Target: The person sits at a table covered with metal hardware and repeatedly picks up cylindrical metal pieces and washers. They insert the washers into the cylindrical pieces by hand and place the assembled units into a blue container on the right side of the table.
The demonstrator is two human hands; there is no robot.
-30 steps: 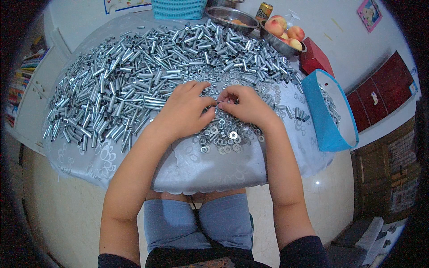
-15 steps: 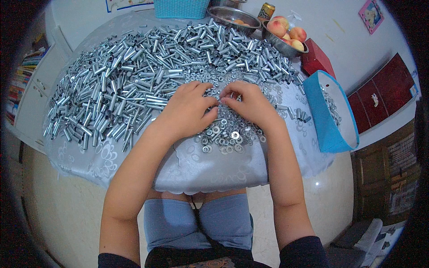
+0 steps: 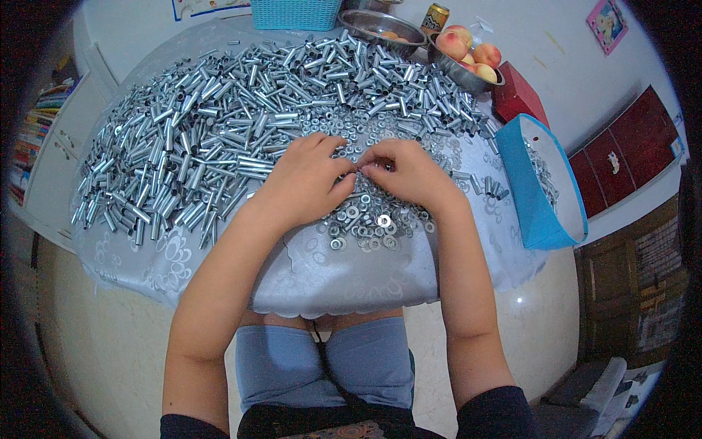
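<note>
Washers [image 3: 376,219], small flat silver rings, lie heaped at centre frame on the near part of the tabletop [image 3: 329,282], which is draped in a pale patterned cloth. Left hand [image 3: 303,179] and right hand [image 3: 409,172] meet fingertip to fingertip just above the heap, both palm-down, fingers curled in and pinched together at the point of contact; whatever small piece sits in the pinch is hidden by the fingers, cannot tell what. Both wrists rest over the washer pile. Metal tubes [image 3: 219,139], short silver cylinders, spread in a dense mass across the upper left and upper centre of the frame, reaching round behind the hands to the right. Blue box [image 3: 537,208], open-topped, at the right edge of the tabletop, holds more silver pieces. Upper right: steel bowl [image 3: 457,73] with peaches [image 3: 472,51]. Second steel bowl [image 3: 380,25] just left of it. Turquoise basket [image 3: 296,13] at top centre.
</note>
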